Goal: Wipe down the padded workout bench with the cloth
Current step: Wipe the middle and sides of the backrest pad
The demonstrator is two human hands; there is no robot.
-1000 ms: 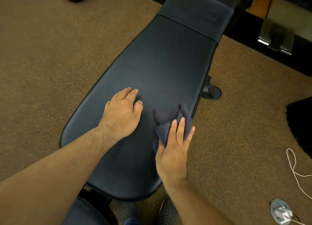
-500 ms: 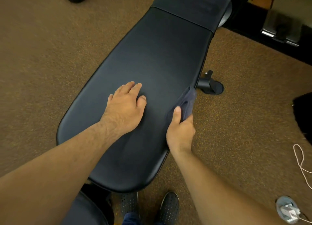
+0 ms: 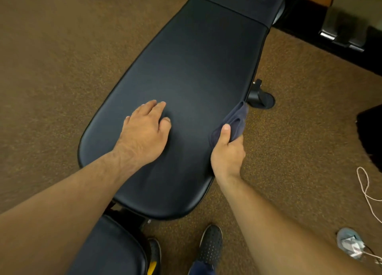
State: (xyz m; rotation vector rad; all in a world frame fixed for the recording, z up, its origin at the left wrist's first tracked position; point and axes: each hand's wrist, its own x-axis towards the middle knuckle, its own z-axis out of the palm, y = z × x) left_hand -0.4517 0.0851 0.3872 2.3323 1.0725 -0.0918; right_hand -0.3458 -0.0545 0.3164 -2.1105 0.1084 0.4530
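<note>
My left hand (image 3: pixel 144 134) lies palm down on the near half of the black padded bench (image 3: pixel 196 64). Its fingers (image 3: pixel 155 108) are straight and pressed close together, the thumb tucked alongside, and the padding dents a little under my palm. Brown speckled carpet (image 3: pixel 51 68) stretches away on that side.

Below my left forearm sits a separate black seat pad (image 3: pixel 109 248). Right of it, my dark perforated shoe (image 3: pixel 210 243) stands on the carpet by the bench's rounded near end.

My right hand (image 3: pixel 227 152) is at the bench's right edge, gripping the dark blue-grey cloth (image 3: pixel 237 117). The thumb pinches it from on top, and the other fingers curl down over the edge, their tips out of sight. The cloth is bunched and draped over that edge, partly on the top surface and partly hanging off the side.

Just beyond the cloth a black bench foot (image 3: pixel 261 98) stands on the carpet. Further right a white cord (image 3: pixel 364 188) loops across the carpet, with a small grey item (image 3: pixel 349 243) near its end, too blurred to name.
</note>
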